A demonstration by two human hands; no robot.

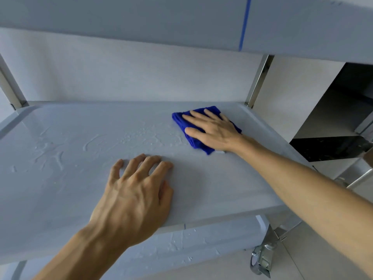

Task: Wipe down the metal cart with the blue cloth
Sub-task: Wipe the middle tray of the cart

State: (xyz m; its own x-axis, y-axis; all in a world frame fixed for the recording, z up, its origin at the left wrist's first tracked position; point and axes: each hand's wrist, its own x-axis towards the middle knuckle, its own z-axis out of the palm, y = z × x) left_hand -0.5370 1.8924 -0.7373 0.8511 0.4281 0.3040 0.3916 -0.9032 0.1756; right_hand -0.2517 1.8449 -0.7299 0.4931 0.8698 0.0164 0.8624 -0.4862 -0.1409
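The metal cart's middle shelf fills the view, wet with streaks and droplets across its left and centre. A folded blue cloth lies at the shelf's far right corner. My right hand presses flat on the cloth with straight fingers. My left hand rests on the shelf's front middle, fingers spread and slightly arched, holding nothing.
The cart's upper shelf hangs overhead with a strip of blue tape. Upright posts stand at the back corners. A lower shelf and a caster wheel show below. A dark cabinet opening lies to the right.
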